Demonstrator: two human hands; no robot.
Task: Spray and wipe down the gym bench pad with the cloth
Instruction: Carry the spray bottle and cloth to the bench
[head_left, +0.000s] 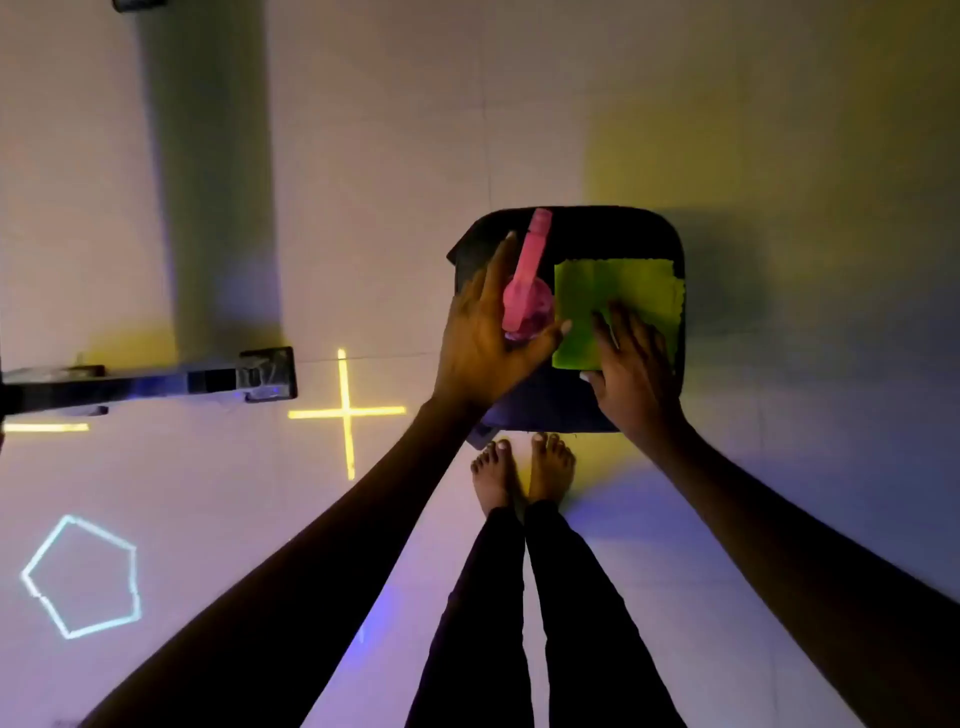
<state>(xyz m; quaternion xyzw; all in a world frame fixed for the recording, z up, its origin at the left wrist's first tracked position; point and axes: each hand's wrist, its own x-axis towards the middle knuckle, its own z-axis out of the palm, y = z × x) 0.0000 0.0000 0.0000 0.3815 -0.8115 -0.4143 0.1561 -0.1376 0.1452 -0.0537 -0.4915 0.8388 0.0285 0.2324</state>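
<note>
A black square bench pad (618, 234) stands in front of my bare feet. On its left part a pink spray bottle (527, 291) stands upright, nozzle pointing away from me. My left hand (483, 338) is spread around the bottle, fingers on its left side and thumb at its base; a firm grip cannot be told. A green cloth (618, 296) lies flat on the right part of the pad. My right hand (634, 374) rests on the cloth's near edge with fingers spread flat.
A dark metal frame bar (156, 384) lies on the pale floor to the left. Reflected light shapes mark the floor: a yellow cross (345, 413) and a pale pentagon (83, 577). My feet (519, 473) stand right against the pad.
</note>
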